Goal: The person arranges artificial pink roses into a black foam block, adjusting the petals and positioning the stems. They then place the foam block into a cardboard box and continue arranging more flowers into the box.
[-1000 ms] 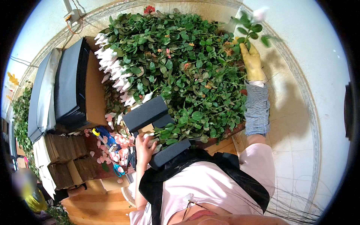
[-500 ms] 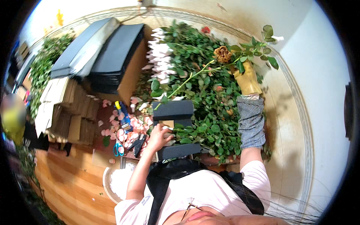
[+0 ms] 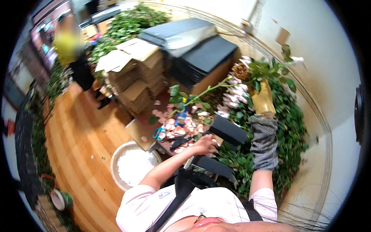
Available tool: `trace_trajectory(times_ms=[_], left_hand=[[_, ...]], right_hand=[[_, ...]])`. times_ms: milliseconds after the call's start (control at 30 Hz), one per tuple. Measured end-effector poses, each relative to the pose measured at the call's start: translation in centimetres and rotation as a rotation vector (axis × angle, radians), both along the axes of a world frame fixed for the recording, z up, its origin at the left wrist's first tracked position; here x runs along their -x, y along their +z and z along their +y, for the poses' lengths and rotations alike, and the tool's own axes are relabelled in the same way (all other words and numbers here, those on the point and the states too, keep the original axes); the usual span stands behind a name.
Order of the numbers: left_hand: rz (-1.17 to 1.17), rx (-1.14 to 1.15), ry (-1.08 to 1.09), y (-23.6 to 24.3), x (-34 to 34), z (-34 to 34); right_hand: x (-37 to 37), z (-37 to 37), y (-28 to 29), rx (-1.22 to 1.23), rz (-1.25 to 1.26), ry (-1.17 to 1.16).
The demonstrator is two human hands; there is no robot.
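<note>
My right hand, in a yellow glove with a striped grey sleeve over the forearm, is raised and shut on a rose stem with leaves. The stem reaches out to the left, and its dried brown bloom sits by the glove. My bare left hand rests low on the table edge among pink petals, beside a dark tool; whether it grips anything is unclear. Blue-handled scissors lie just left of it.
A heap of green rose stems fills the table at right, with white-wrapped buds. Black trays and stacked cardboard stand beyond. A round tub of white scraps sits on the wooden floor. A person stands at far left.
The view has swung toward the left, bringing the floor, tub and a person into sight. My right hand still holds the stem up; my left hand stays at the table edge.
</note>
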State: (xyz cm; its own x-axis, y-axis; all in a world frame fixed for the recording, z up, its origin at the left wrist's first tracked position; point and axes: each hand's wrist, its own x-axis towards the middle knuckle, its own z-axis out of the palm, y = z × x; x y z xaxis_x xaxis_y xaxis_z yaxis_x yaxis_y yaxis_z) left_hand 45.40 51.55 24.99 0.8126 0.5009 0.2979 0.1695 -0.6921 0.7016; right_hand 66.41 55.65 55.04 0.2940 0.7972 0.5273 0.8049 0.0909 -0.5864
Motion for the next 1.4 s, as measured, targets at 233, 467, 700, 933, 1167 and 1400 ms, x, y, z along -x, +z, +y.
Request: trace_trajectory(times_ms=[233, 467, 700, 933, 1167, 1400], left_hand=[[-0.011, 0.005, -0.060, -1.1, -0.1, -0.1], [-0.059, -0.026, -0.086, -1.0, 0.6, 0.7], [-0.007, 0.021, -0.061, -0.6, 1.4, 0.7], [0.116, 0.001, -0.040, 0.1, 2.3, 0.5], [0.096, -0.053, -0.095, 1.5, -0.1, 0.2], [0.080, -0.022, -0.048, 0.9, -0.1, 0.4]], right_hand=[[3.8, 2.4, -2.4, -0.085, 0.410, 0.330], [7.2, -1.6, 1.4, 0.133, -0.106, 0.003], [4.4, -1.9, -1.0, -0.150, 0.323, 0.111], [3.0, -3.0, -1.5, -0.240, 0.962, 0.229], [-1.1, -3.7, -1.3, -0.601, 1.446, 0.700], [-4.8, -7.1, -1.3, -0.646, 1.436, 0.610]])
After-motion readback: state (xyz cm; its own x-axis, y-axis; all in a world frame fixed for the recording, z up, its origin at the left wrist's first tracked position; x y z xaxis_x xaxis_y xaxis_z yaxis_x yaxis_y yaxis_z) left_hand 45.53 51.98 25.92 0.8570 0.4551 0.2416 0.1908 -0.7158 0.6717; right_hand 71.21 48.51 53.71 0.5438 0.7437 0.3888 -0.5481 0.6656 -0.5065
